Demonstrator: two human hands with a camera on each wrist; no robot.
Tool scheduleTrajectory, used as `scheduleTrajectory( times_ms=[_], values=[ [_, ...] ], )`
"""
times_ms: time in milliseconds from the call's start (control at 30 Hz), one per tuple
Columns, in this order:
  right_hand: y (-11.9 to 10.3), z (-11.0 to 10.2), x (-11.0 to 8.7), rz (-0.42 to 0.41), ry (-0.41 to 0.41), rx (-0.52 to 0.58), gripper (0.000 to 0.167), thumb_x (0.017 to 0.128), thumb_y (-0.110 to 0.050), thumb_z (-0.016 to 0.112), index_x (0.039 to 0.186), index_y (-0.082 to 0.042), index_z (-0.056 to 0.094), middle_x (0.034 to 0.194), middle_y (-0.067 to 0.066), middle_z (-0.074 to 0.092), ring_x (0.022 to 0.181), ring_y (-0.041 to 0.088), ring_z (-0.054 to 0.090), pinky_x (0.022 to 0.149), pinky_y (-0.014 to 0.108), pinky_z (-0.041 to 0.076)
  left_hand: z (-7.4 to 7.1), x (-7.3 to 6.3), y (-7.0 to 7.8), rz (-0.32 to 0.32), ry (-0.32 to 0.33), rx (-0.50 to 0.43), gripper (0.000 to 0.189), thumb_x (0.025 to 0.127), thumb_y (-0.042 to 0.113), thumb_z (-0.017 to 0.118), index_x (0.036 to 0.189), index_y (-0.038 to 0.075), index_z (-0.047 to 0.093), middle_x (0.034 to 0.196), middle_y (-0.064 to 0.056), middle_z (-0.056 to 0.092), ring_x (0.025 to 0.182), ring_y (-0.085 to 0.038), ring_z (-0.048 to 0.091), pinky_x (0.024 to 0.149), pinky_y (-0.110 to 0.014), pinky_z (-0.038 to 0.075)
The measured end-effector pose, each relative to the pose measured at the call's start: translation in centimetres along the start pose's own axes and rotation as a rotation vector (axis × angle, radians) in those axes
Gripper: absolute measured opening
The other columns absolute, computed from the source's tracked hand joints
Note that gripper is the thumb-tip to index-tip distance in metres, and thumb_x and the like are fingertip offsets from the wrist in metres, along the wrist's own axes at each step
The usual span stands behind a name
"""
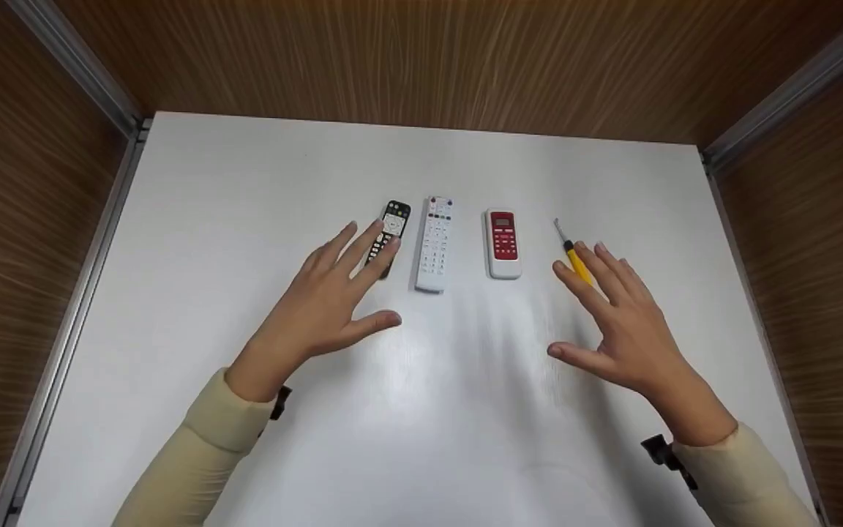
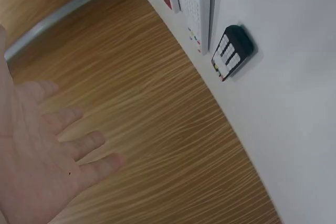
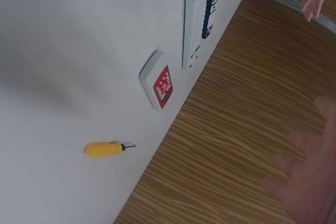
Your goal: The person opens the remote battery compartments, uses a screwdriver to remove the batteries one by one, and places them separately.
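My left hand (image 1: 323, 304) hovers over the white table with fingers spread, overlapping a black remote control (image 1: 394, 219) in the head view. Just right of that remote lies a long white remote control (image 1: 435, 245). Further right is a shorter white remote control with a red face (image 1: 503, 244). My right hand (image 1: 626, 322) is also spread above the table, its fingertips partly covering a screwdriver (image 1: 577, 263) with a yellow handle and thin metal shaft. Both palms appear bare in the wrist views, the left palm (image 2: 37, 150) and the right palm (image 3: 312, 166).
The white tabletop (image 1: 246, 183) is bounded by a wood-grain back panel (image 1: 421, 66) and wood-grain side panels, left (image 1: 34, 183) and right (image 1: 809, 205). Metal rails (image 1: 74, 315) run along the sides. Dark straps show at both wrists.
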State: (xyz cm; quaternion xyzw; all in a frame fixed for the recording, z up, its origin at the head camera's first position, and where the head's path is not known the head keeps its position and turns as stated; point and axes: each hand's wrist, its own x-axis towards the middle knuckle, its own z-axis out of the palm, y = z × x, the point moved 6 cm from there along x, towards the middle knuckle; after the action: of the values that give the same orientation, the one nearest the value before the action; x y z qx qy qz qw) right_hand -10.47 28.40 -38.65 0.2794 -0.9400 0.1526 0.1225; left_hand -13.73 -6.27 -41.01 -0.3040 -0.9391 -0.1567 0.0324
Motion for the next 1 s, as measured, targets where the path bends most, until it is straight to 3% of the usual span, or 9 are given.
scheduleTrajectory(
  times_ms=[200, 333, 433, 700, 900, 1000],
  values=[
    [1.5, 1.9, 0.3, 0.042, 0.104, 0.065, 0.077, 0.082, -0.059, 0.07, 0.146, -0.022, 0.051, 0.153, 0.011, 0.045, 0.141, 0.038, 0.038, 0.104, 0.066, 0.035, 2.7, 0.9, -2.3, -0.126, -0.033, -0.216, 0.08, 0.097, 0.072, 0.029, 0.161, 0.027, 0.016, 0.164, -0.004, 0.024, 0.146, -0.033, 0.03, 0.105, -0.061, 0.039],
    [1.9, 3.4, 0.3, 0.054, 0.106, 0.096, 0.075, 0.082, -0.05, 0.074, 0.146, -0.02, 0.052, 0.151, 0.012, 0.047, 0.137, 0.037, 0.042, 0.101, 0.064, 0.037, 4.4, 1.3, -4.2, -0.232, -0.06, -0.355, 0.075, 0.1, 0.068, 0.025, 0.16, 0.023, 0.022, 0.162, -0.005, 0.029, 0.144, -0.034, 0.035, 0.106, -0.061, 0.038],
    [2.0, 4.4, 0.2, 0.078, 0.086, 0.111, 0.074, 0.081, -0.046, 0.077, 0.146, -0.021, 0.051, 0.15, 0.01, 0.047, 0.135, 0.036, 0.044, 0.1, 0.062, 0.039, 5.8, 2.0, -5.6, -0.311, -0.076, -0.414, 0.073, 0.101, 0.064, 0.03, 0.159, 0.02, 0.024, 0.161, -0.009, 0.032, 0.142, -0.037, 0.037, 0.108, -0.061, 0.037],
    [2.5, 8.5, 0.9, 0.181, -0.002, 0.166, 0.065, 0.087, -0.042, 0.075, 0.145, -0.023, 0.052, 0.148, 0.009, 0.049, 0.133, 0.033, 0.047, 0.1, 0.059, 0.043, 8.6, 5.4, -8.8, -0.618, -0.005, -0.373, 0.073, 0.095, 0.04, 0.064, 0.154, 0.008, 0.036, 0.143, -0.024, 0.049, 0.123, -0.041, 0.052, 0.091, -0.058, 0.049],
    [4.9, 12.4, 1.7, 0.346, -0.098, 0.165, 0.06, 0.091, -0.044, 0.069, 0.145, -0.024, 0.052, 0.149, 0.011, 0.048, 0.137, 0.034, 0.043, 0.106, 0.061, 0.038, 10.7, 7.3, -9.6, -0.675, -0.015, -0.331, 0.083, 0.086, 0.036, 0.076, 0.153, 0.008, 0.037, 0.133, -0.023, 0.051, 0.116, -0.037, 0.05, 0.086, -0.053, 0.05],
    [5.7, 13.7, 2.2, 0.38, -0.12, 0.158, 0.059, 0.091, -0.04, 0.069, 0.145, -0.022, 0.052, 0.148, 0.013, 0.048, 0.136, 0.036, 0.043, 0.107, 0.061, 0.037, 11.4, 7.6, -9.7, -0.682, -0.008, -0.309, 0.09, 0.081, 0.037, 0.08, 0.154, 0.008, 0.036, 0.13, -0.021, 0.05, 0.114, -0.035, 0.049, 0.083, -0.051, 0.051]
  ],
)
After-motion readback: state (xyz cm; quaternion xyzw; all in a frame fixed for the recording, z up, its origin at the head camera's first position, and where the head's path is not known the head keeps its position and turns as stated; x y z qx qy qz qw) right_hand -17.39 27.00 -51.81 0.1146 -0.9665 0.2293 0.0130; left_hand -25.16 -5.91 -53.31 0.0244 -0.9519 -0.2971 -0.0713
